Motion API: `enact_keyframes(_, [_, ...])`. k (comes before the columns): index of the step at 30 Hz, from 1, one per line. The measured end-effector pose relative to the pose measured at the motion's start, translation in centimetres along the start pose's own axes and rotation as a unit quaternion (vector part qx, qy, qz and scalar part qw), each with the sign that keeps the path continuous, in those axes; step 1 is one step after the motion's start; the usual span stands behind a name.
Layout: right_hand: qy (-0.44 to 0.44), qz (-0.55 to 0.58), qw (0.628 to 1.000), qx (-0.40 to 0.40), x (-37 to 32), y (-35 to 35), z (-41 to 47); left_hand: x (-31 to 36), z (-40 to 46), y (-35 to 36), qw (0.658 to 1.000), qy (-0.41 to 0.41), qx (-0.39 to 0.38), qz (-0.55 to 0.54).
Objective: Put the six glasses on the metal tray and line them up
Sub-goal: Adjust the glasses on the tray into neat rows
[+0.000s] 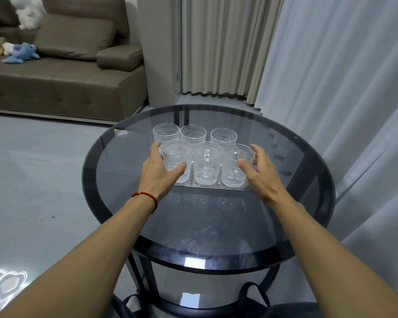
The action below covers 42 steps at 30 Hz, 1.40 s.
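Note:
Six clear embossed glasses stand upright in two rows of three on the metal tray (208,186), at the middle of the round table. The back row holds one glass at left (166,133), one in the middle (193,133) and one at right (223,137). My left hand (157,173) wraps the front left glass (177,154), thumb on its near side and fingers behind. The front middle glass (206,165) stands untouched. My right hand (260,172) cups the front right glass (233,173), with the thumb on its front and splayed fingers at its right side.
The round dark glass table (216,226) has a black metal frame below. A brown sofa (55,76) with soft toys stands at the back left. Curtains (342,88) hang close to the table's right and far side. A dark bag lies under the near edge.

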State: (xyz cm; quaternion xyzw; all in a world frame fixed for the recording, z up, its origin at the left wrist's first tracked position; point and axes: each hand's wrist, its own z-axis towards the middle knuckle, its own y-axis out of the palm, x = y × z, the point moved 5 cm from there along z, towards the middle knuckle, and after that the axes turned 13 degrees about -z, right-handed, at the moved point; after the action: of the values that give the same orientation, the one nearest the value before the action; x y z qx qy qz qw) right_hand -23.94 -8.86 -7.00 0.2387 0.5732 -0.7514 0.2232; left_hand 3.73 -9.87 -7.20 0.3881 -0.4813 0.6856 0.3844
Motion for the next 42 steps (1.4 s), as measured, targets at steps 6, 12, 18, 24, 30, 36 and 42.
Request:
enact_keyframes(6, [0.009,0.020,1.000,0.011,-0.3,-0.5,0.9,0.2,0.1,0.3,1.000,0.020,-0.005,0.015])
enact_keyframes(12, [0.027,0.027,0.999,0.002,-0.1,-0.2,1.0,-0.1,0.2,0.1,1.000,0.010,-0.012,0.001])
enact_keyframes(18, [0.029,0.046,0.998,0.030,-1.5,-1.8,2.2,-0.8,0.2,0.3,0.999,0.002,-0.040,0.002])
enact_keyframes(24, [0.082,-0.093,0.992,-0.005,-4.1,-1.8,8.2,1.6,-0.4,-0.2,0.991,0.112,0.041,0.057])
enact_keyframes(30, [0.142,-0.147,0.977,-0.053,-4.5,-0.3,12.3,3.3,-0.4,1.0,0.980,0.165,0.045,0.102])
enact_keyframes(36, [0.115,-0.163,0.980,-0.014,-3.2,-0.9,13.5,3.0,0.2,1.4,0.977,0.181,0.041,0.102])
enact_keyframes(42, [0.097,-0.191,0.977,-0.005,-2.1,-2.6,13.8,2.7,0.5,1.2,0.978,0.180,0.045,0.097])
